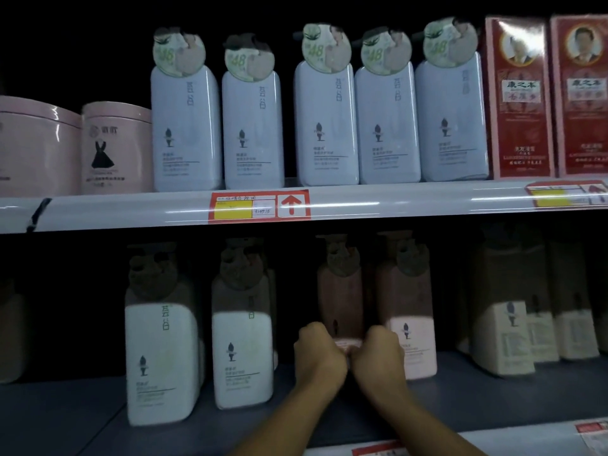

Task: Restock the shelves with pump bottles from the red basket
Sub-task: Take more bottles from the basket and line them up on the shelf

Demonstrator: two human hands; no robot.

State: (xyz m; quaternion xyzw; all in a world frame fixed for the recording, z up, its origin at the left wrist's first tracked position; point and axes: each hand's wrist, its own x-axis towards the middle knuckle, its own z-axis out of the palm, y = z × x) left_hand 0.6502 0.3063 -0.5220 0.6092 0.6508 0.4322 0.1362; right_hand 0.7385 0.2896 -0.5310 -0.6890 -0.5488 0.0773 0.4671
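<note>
On the lower shelf (184,422) a pink pump bottle (340,291) stands upright, mostly in shadow. My left hand (317,352) and my right hand (378,352) both grip its base from the front, knuckles nearly touching. A second pink pump bottle (409,307) stands just to the right of it. Two white pump bottles (161,353) (241,350) stand to the left. The red basket is out of view.
The upper shelf rail (394,200) carries a row of pale blue pump bottles (324,126), pink jars (113,149) at the left and red boxes (521,97) at the right. Cream bottles (503,330) stand at the lower right. The shelf's left end lies dark.
</note>
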